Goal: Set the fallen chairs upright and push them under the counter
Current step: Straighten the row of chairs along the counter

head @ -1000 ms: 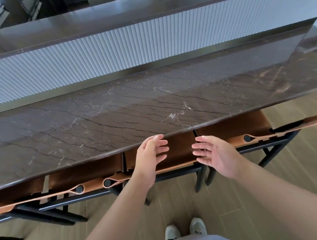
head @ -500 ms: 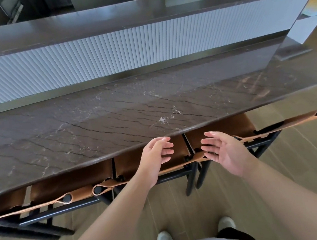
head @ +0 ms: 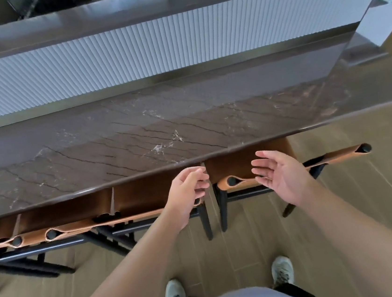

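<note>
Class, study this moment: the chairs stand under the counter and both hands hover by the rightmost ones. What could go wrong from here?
1. The right hand and left hand are close below the counter edge; pushing further might pinch fingers there.
2. The rightmost chair sits angled, its backrest end sticking out past the counter, so someone could catch on it.

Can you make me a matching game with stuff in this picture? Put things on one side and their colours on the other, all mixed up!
Things:
1. counter top
2. chair seat
3. chair legs
4. shoes

Colours:
A. black
B. pale grey-white
C. dark brown stone with thin light veins
D. tan brown leather

Right pairs: 1-C, 2-D, 3-A, 4-B
</note>
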The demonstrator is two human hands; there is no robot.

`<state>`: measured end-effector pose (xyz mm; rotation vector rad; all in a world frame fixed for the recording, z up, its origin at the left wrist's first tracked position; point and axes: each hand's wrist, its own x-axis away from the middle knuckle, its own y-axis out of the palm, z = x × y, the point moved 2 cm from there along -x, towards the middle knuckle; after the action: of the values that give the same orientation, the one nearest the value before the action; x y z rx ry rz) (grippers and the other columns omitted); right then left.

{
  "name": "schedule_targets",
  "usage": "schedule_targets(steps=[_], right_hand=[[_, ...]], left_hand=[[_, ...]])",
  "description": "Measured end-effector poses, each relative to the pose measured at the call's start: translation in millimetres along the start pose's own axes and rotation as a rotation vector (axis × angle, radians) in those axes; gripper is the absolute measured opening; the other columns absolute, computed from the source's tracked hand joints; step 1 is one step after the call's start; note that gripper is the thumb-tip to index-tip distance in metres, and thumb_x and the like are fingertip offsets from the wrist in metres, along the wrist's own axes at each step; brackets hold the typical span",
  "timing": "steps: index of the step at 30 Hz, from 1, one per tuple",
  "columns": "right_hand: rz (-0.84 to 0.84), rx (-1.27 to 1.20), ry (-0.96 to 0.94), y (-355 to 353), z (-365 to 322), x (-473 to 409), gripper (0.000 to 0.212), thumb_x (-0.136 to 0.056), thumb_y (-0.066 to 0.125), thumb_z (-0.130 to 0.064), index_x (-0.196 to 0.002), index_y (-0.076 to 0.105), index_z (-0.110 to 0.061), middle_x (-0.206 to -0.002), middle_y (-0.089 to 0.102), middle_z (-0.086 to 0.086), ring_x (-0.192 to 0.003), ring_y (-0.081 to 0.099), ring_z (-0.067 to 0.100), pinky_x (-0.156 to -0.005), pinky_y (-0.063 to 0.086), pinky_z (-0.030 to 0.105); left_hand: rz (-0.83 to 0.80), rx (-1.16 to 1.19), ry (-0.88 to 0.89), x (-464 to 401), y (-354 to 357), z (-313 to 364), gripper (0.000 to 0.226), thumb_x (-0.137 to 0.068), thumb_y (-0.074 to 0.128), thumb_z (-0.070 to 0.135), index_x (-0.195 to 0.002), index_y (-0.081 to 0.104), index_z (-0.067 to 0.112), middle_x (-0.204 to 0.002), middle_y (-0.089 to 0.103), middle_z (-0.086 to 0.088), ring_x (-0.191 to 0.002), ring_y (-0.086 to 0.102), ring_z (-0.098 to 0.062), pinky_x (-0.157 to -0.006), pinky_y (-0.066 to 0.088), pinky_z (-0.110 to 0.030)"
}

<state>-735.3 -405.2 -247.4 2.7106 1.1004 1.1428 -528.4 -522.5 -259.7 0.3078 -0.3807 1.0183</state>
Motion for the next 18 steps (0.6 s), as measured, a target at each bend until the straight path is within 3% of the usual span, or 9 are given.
schedule_targets(steps=[5, 12, 18], right_hand=[[-0.037, 0.077, 0.061, -65, -30, -16, 0.027, -0.097, 0.056, -0.021, -0.119, 0.064, -0.008, -0.11, 0.068, 0.013, -0.101, 0.065, 0.029, -0.091, 0.05, 0.04], [-0.121, 0.11, 0.098, -98, -58, -27, 0.028, -0.099, 0.054, -0.021, -0.122, 0.062, -0.008, -0.112, 0.067, 0.012, -0.102, 0.064, 0.027, -0.087, 0.05, 0.038], [-0.086, 0.163, 0.119, -99, -55, -29, 0.029, -0.098, 0.054, -0.019, -0.123, 0.06, -0.005, -0.116, 0.065, 0.014, -0.108, 0.063, 0.03, -0.095, 0.049, 0.04]], left_hand=[[0.072, 0.034, 0.015, -1, 77, -8, 0.021, -0.097, 0.054, 0.021, -0.106, 0.072, 0.02, -0.101, 0.075, -0.005, -0.086, 0.07, -0.015, -0.075, 0.056, -0.026], [0.187, 0.036, -0.013, 7, 118, -15, 0.017, -0.096, 0.057, 0.022, -0.102, 0.073, 0.019, -0.092, 0.075, 0.0, -0.084, 0.07, -0.013, -0.077, 0.05, -0.03], [0.216, -0.397, 0.035, -3, 115, -21, 0.012, -0.092, 0.061, 0.034, -0.102, 0.067, 0.037, -0.094, 0.071, 0.015, -0.087, 0.065, 0.001, -0.07, 0.045, -0.013]])
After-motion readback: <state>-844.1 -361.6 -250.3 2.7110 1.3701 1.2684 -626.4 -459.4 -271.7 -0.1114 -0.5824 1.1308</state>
